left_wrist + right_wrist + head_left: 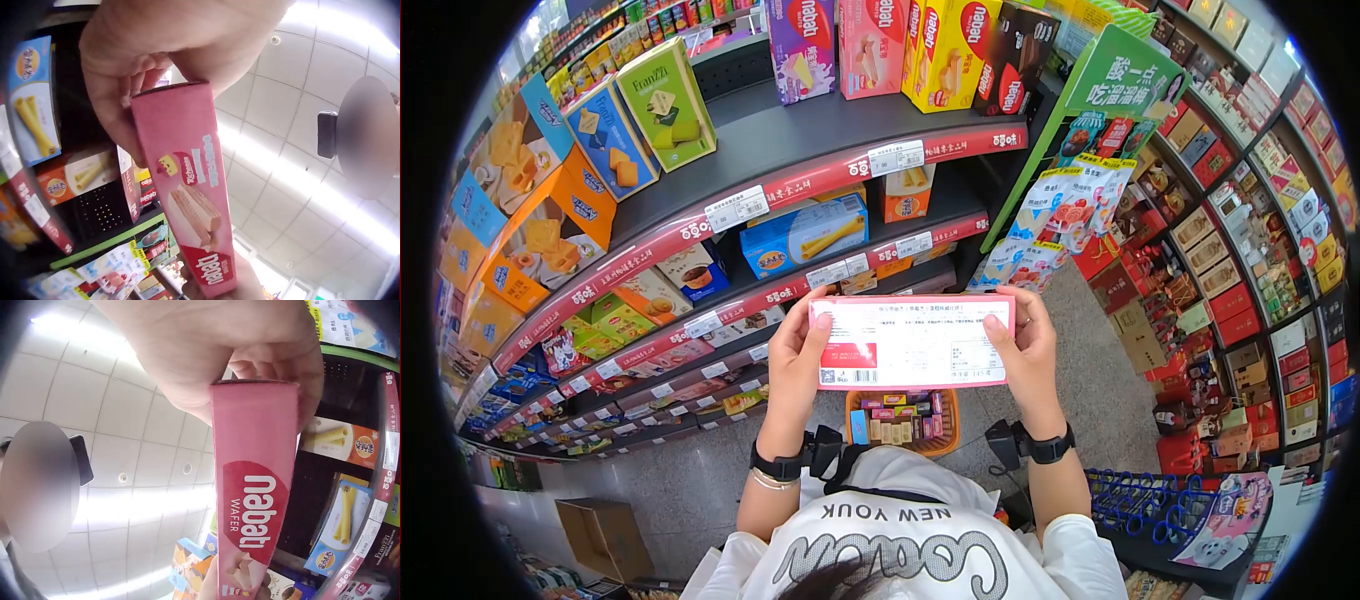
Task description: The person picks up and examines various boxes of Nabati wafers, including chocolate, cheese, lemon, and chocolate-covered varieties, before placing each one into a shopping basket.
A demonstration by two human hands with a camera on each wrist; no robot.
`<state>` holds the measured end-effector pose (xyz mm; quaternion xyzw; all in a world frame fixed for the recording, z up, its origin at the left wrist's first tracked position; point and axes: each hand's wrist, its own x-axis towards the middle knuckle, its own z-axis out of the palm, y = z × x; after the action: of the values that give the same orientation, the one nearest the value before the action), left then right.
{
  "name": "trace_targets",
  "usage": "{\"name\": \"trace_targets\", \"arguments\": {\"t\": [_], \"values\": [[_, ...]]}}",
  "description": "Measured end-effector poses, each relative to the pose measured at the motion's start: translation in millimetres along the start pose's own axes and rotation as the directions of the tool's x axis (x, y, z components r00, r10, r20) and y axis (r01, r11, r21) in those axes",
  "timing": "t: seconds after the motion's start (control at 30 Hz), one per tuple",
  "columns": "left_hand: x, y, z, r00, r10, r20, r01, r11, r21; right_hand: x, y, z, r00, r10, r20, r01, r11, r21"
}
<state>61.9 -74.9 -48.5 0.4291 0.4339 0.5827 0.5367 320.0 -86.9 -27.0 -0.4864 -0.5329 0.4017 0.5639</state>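
1. Grip. Both hands are closed on the pink Nabati wafer box (912, 342). The left hand (797, 352) takes the left end and the right hand (1028, 350) takes the right end. At each end the thumb lies on the near face. The wrist views show the fingers curled behind the box end (190, 187) (253, 487).

2. Position. The box is carried level at chest height, clear of every surface. Its printed back panel with the barcode faces the person. The branded front faces away, toward the shelves.

3. Handling, as judged. The step in hand appears to be reading the back panel.
- Hold the box flat and square to the eyes.
- Place the thumbs at the outer margins so that no print is covered.
- Apply light pressure only; thin carton dents easily.

4. Below the box. An orange shopping basket (951, 425) stands on the floor directly under the hands, filled with small packets.

5. Beyond the box. Shelving (800, 130) carries a blue biscuit-stick box (805, 235). The top shelf carries more Nabati boxes (870, 40). Packets (1055, 215) hang at the shelf end to the right.
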Motion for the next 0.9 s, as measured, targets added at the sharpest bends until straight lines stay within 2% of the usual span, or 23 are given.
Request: {"name": "trace_targets", "arguments": {"t": [0.1,0.2,0.3,0.4,0.7,0.83,0.9], "values": [[-2,0,-2,1.0,0.01,-0.011,-0.01,0.999,0.032,-2,-1,1,0.999,-0.033,-0.004,0.033,0.999,-0.007],[-3,4,-1,1.0,-0.012,0.018,0.012,1.0,-0.018,-6,-7,3,0.999,-0.025,-0.023,0.025,1.0,-0.002],[-9,15,6,0.995,0.056,0.083,-0.062,0.996,0.067,-10,-16,3,0.998,-0.04,-0.043,0.04,0.999,-0.004],[-15,23,7,0.991,0.065,0.119,-0.075,0.993,0.086,-16,-27,1,0.999,-0.02,-0.043,0.021,1.0,0.019],[-15,29,10,0.991,0.03,0.132,-0.038,0.997,0.061,-25,-35,-3,0.998,-0.036,-0.054,0.036,0.999,-0.001],[-9,23,14,0.991,-0.011,0.131,0.003,0.998,0.059,-27,-30,-6,0.997,0.005,-0.076,-0.004,1.0,0.02],[-2,14,12,0.984,-0.011,0.179,0.013,1.0,-0.009,-29,-33,-7,0.995,0.036,-0.093,-0.03,0.998,0.064]]}}
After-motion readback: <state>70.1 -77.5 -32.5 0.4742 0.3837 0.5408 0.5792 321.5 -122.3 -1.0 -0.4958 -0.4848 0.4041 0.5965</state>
